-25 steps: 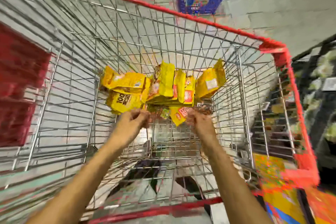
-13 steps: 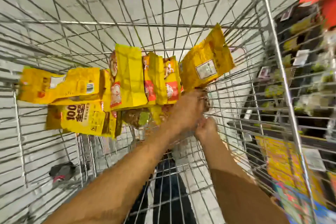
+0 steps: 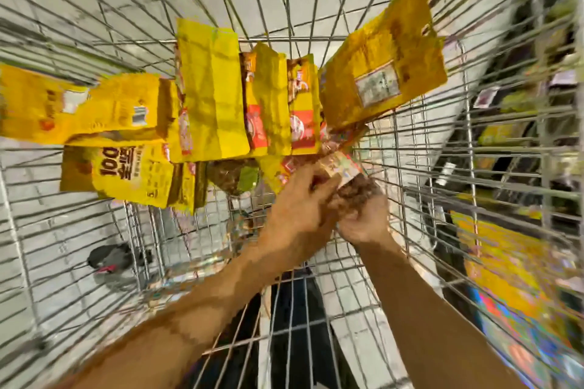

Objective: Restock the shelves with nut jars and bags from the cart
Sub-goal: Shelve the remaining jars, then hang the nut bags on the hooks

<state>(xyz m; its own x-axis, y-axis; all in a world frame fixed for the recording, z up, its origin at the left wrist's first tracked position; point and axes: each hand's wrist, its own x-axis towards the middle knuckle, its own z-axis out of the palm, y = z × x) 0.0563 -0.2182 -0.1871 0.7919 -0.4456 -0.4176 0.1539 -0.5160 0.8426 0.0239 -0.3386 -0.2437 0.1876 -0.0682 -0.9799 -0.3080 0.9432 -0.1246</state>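
Note:
Both my hands reach into the wire cart. A small clear bag of brown nuts with a colourful label sits between them: my left hand grips it from the left and my right hand holds it from below. Several yellow nut bags stand and lie across the cart floor behind the hands. One large yellow bag leans against the right wall. Another yellow bag marked "100" lies flat at the left. The picture is blurred.
Cart wire walls close in on all sides. A second clear nut bag with a green label lies left of my hands. Shelves with goods show through the right wall. A cart wheel sits below left on the tiled floor.
The view has dropped deeper into the cart. My left hand crossed to the right and joined my right hand on the small nut bag, which is now lifted slightly off the cart floor.

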